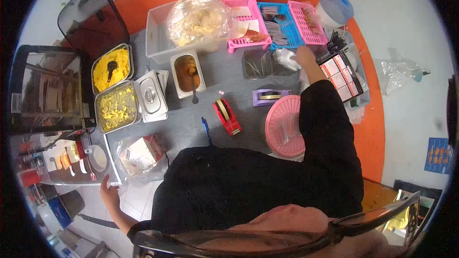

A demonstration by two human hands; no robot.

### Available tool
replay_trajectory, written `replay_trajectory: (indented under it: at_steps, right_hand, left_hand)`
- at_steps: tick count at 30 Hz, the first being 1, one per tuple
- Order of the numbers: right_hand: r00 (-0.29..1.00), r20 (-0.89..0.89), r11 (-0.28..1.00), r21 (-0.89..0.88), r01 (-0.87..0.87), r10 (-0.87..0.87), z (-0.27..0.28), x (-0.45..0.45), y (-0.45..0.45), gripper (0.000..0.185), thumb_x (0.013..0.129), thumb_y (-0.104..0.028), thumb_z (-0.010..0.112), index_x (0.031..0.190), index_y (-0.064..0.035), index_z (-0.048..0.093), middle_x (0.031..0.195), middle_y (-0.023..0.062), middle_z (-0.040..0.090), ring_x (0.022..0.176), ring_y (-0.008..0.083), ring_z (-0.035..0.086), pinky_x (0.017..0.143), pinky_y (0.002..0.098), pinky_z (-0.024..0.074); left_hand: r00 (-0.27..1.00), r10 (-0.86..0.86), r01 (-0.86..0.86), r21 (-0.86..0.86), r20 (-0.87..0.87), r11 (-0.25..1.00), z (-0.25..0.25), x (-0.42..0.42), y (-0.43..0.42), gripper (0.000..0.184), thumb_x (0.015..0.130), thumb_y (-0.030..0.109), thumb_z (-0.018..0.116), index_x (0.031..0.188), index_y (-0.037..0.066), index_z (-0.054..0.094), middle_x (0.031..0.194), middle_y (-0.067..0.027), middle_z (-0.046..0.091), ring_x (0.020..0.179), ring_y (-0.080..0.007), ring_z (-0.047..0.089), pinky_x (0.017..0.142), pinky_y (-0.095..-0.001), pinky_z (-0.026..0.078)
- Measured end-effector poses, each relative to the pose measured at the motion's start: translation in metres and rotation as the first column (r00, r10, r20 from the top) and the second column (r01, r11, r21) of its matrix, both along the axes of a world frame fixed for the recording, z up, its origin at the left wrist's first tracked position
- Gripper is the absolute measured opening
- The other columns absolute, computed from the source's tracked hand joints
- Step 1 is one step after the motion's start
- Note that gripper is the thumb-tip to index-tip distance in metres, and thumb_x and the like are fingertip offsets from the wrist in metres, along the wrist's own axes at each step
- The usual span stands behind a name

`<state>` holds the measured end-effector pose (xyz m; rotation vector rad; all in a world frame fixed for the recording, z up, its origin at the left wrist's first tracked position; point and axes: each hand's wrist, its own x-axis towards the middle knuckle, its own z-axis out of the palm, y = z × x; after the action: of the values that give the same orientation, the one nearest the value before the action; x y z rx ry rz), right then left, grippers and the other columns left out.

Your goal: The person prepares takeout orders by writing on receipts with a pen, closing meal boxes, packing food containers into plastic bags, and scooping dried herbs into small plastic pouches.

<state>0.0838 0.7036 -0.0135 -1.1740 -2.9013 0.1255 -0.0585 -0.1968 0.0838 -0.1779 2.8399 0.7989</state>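
My right hand point(305, 58) reaches to the back right, its fingers closed on a white crumpled item point(287, 59) beside a clear container point(257, 64) of thin sticks. Behind it stand a blue basket point(286, 39) with wrapped items and a pink basket point(307, 25). Far to the left, my left hand point(110, 192) hangs past the front table edge with its fingers apart and nothing in them. A purple tape dispenser point(270, 96) and a round pink lidded container point(286, 126) lie nearer my right arm.
Metal trays of yellow food point(114, 107), a steel sauce pan point(187, 74) with a ladle and steel lids point(150, 96) stand on the left. A red tape dispenser point(226, 116) and blue pen point(206, 129) lie mid-table. A plastic-wrapped box point(141, 155) sits near the front edge.
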Motion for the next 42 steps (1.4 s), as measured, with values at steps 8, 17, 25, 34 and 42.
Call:
replay_trajectory:
  at_steps: [8, 17, 25, 34, 42]
  right_hand:
    - [0.995, -0.089, 0.999, -0.005, 0.039, -0.039, 0.004, 0.000, 0.001, 0.023, 0.081, -0.021, 0.059, 0.084, 0.0006, 0.066, 0.089, 0.0257, 0.064, 0.087, 0.0395, 0.064, 0.076, 0.0496, 0.0501]
    - [0.989, 0.097, 0.989, 0.089, -0.120, 0.111, -0.031, 0.009, 0.013, 0.026, 0.080, -0.027, 0.063, 0.082, -0.0012, 0.068, 0.083, 0.0240, 0.064, 0.085, 0.0399, 0.063, 0.074, 0.0474, 0.0491]
    - [0.971, -0.213, 0.993, -0.018, -0.114, 0.108, 0.009, 0.022, 0.024, 0.022, 0.081, -0.022, 0.059, 0.084, -0.0029, 0.070, 0.087, 0.0218, 0.066, 0.084, 0.0387, 0.064, 0.074, 0.0449, 0.0500]
    - [0.580, -0.785, 0.925, 0.024, 0.379, -0.217, 0.032, 0.038, 0.076, 0.018, 0.085, -0.018, 0.055, 0.084, -0.0035, 0.066, 0.089, 0.0201, 0.065, 0.083, 0.0398, 0.063, 0.077, 0.0439, 0.0492]
    - [0.987, 0.017, 0.934, 0.322, -0.154, 0.157, 0.006, 0.008, -0.004, 0.031, 0.084, -0.031, 0.060, 0.088, -0.0012, 0.066, 0.092, 0.0219, 0.065, 0.084, 0.0391, 0.063, 0.079, 0.0488, 0.0486]
  left_hand:
    - [1.000, 0.005, -0.005, 0.033, 0.022, 0.999, 0.020, 0.009, 0.022, 0.057, 0.071, -0.008, 0.040, 0.125, 0.003, 0.057, 0.115, -0.0202, 0.062, 0.072, -0.0223, 0.067, 0.067, -0.0307, 0.051]
    - [0.997, 0.039, -0.039, -0.002, 0.063, 0.999, 0.010, 0.002, 0.021, 0.058, 0.072, -0.009, 0.038, 0.126, 0.003, 0.056, 0.120, -0.0163, 0.062, 0.072, -0.0211, 0.067, 0.067, -0.0299, 0.051]
    - [0.992, 0.093, -0.096, 0.035, 0.090, 0.995, 0.030, 0.011, 0.039, 0.059, 0.071, -0.009, 0.038, 0.127, 0.002, 0.056, 0.125, -0.0163, 0.059, 0.078, -0.0216, 0.067, 0.070, -0.0288, 0.052]
    - [0.995, 0.081, -0.083, 0.035, 0.059, 0.996, 0.018, 0.008, 0.028, 0.059, 0.070, -0.008, 0.038, 0.126, 0.002, 0.057, 0.123, -0.0174, 0.059, 0.077, -0.0226, 0.067, 0.070, -0.0290, 0.052]
    - [0.994, 0.077, -0.081, 0.052, 0.078, 0.995, 0.017, 0.007, 0.028, 0.058, 0.072, -0.007, 0.038, 0.126, 0.003, 0.057, 0.125, -0.0163, 0.058, 0.076, -0.0223, 0.067, 0.068, -0.0288, 0.052]
